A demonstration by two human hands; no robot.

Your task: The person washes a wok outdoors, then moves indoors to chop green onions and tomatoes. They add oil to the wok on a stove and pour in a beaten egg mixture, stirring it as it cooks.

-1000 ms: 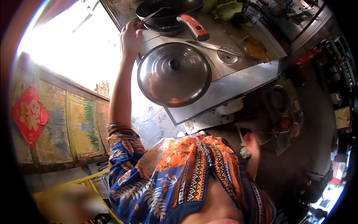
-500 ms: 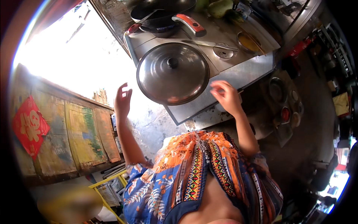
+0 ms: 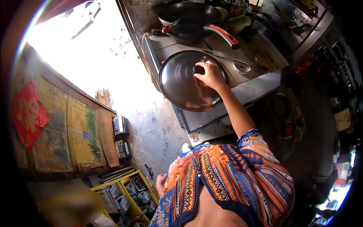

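Observation:
A round, shiny metal pot lid (image 3: pixel 177 89) with a dark knob covers a vessel at the front of the counter. My right hand (image 3: pixel 211 75) reaches over it from the right, its thumb and fingers closed around the knob. What lies under the lid is hidden. My left hand (image 3: pixel 161 182) hangs low beside my body, touching nothing I can make out; its fingers are mostly hidden by the patterned clothing.
Behind the lid stands a black wok (image 3: pixel 189 17) whose orange-and-black handle (image 3: pixel 223 34) juts to the right. A small round metal dish (image 3: pixel 242 65) and a bowl (image 3: pixel 264 58) sit right of the lid. A yellow-framed rack (image 3: pixel 121 189) stands low at left.
My right hand has moved left and taken hold of the lid's knob. My left hand has dropped from beside the lid down to my side. The view has shifted.

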